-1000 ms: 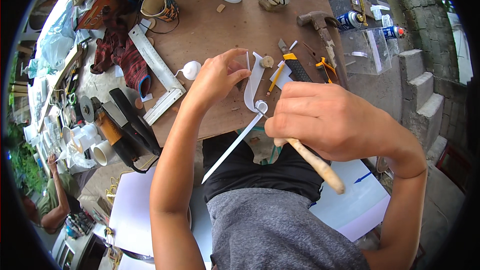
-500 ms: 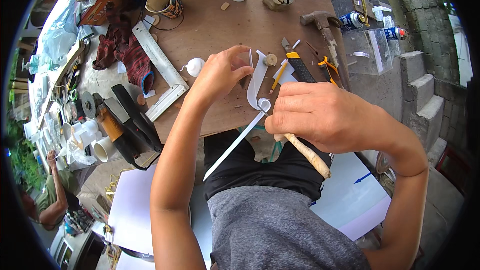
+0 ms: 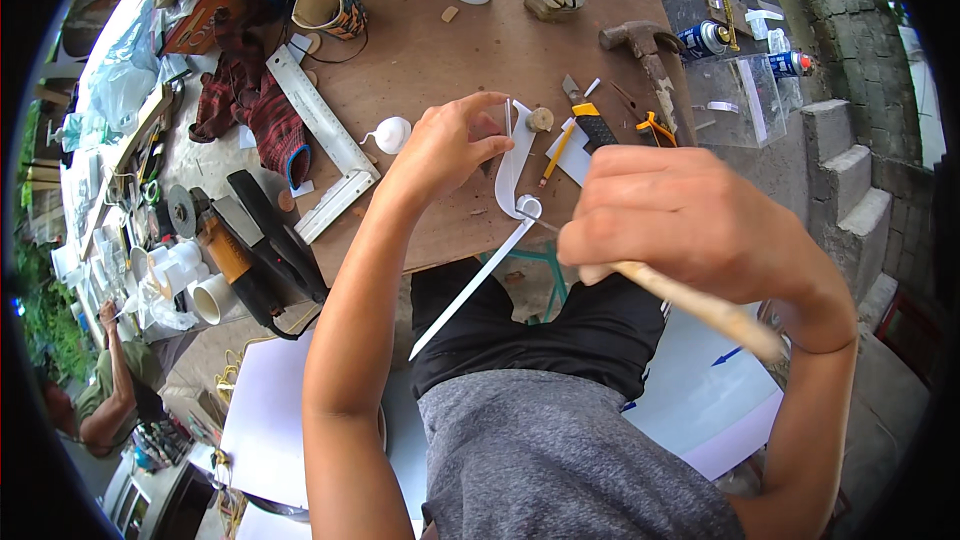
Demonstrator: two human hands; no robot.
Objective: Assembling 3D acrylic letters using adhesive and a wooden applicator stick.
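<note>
While the white plastic strip (image 3: 512, 155) is pinched at its upper end by the left hand (image 3: 440, 145), its long axis runs down-left past the board edge (image 3: 400, 270); the right hand (image 3: 690, 215) (fist closed on a wooden-handled tool (image 3: 700, 305)) is held just right of the strip's curl.

Bright soft daylight, faint shadows, sharp centre, fisheye bending, black vignette at rim

Left hand (image 3: 440, 145) pinching white strip (image 3: 512, 165)
</note>
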